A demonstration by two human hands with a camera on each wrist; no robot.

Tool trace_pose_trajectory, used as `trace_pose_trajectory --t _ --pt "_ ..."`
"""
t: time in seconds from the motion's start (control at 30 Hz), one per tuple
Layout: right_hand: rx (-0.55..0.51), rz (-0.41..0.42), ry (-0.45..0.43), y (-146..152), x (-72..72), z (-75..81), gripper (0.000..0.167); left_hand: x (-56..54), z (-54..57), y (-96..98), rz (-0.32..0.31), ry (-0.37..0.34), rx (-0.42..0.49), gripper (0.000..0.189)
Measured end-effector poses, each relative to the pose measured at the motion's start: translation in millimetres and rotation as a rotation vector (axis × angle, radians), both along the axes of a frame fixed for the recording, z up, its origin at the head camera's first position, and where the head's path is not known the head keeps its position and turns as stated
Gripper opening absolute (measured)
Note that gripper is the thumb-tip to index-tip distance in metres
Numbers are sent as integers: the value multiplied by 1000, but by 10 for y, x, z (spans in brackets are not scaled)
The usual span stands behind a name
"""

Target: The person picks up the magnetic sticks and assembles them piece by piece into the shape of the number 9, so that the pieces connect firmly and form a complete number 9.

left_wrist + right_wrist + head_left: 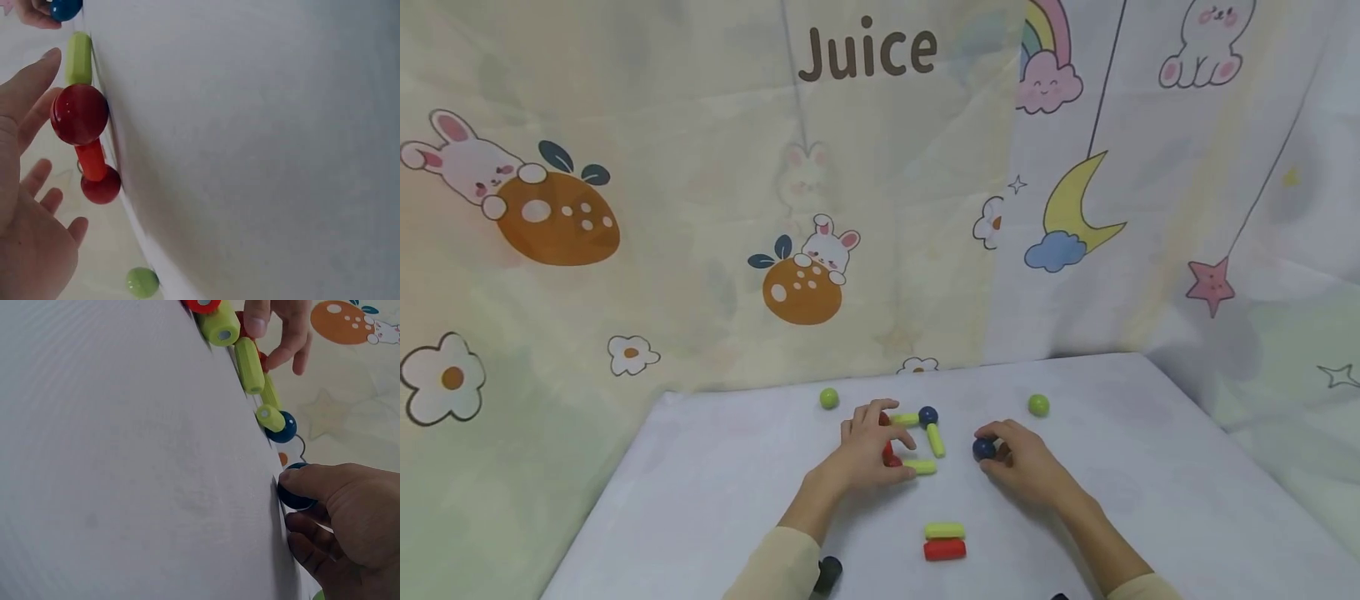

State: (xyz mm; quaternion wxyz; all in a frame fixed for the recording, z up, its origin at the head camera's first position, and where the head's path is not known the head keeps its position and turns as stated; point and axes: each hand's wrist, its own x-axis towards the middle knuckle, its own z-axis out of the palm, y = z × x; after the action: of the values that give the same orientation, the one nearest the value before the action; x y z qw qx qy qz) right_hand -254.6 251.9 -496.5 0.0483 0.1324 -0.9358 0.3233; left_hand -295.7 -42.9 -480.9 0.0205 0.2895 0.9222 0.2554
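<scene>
My right hand [1028,467] pinches a dark blue ball [982,449] between thumb and fingers, close to the tabletop. My left hand [867,450] reaches over the left side of a small figure of balls and sticks, its fingers spread. In the left wrist view, a red stick [92,161] links two balls there, the nearer red ball [80,115] beside the fingers. Yellow-green sticks extend from this side: the far stick [906,419] reaches a second blue ball [928,415], from which another stick [936,441] points nearer. The near stick [924,467] lies by the left thumb.
A green ball [829,398] sits at the back left, and another green ball [1038,406] at the back right. Nearer me, a loose yellow-green stick [944,531] lies beside a red stick [945,550]. A black object [828,573] is by my left sleeve. Printed cloth [925,208] hangs behind.
</scene>
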Motion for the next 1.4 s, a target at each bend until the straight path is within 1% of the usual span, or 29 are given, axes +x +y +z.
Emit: trace_pose_trajectory --t 0.07,0.17,0.4,0.6,0.67,0.83,1.0,1.13,1.2,1.3,1.4 --pt "-2 43 14 -13 5 10 40 23 34 -7 -5 26 -21 26" --pt "4 78 2 -41 17 25 40 38 56 -11 -12 59 -64 23" --pt "21 82 -52 -132 60 8 39 82 40 79 -30 101 -158 23" --pt "30 86 -73 -170 86 -6 39 112 -18 175 -52 132 -217 24" --pt "29 88 -77 -187 85 -1 39 116 -21 185 -44 142 -233 24" --pt "20 102 -74 -234 71 17 38 115 15 172 -15 148 -264 24" --pt "2 139 -64 -293 45 26 35 94 28 129 -15 135 -252 20" --pt "-13 160 -44 -329 32 21 34 80 37 92 3 84 -193 21" --pt "-17 149 -43 -332 44 17 35 74 30 89 -2 57 -168 22" --pt "-17 137 -66 -341 66 3 34 70 12 83 -20 25 -142 23" --pt "-21 149 -72 -380 71 -12 31 68 -2 53 -33 19 -136 24"
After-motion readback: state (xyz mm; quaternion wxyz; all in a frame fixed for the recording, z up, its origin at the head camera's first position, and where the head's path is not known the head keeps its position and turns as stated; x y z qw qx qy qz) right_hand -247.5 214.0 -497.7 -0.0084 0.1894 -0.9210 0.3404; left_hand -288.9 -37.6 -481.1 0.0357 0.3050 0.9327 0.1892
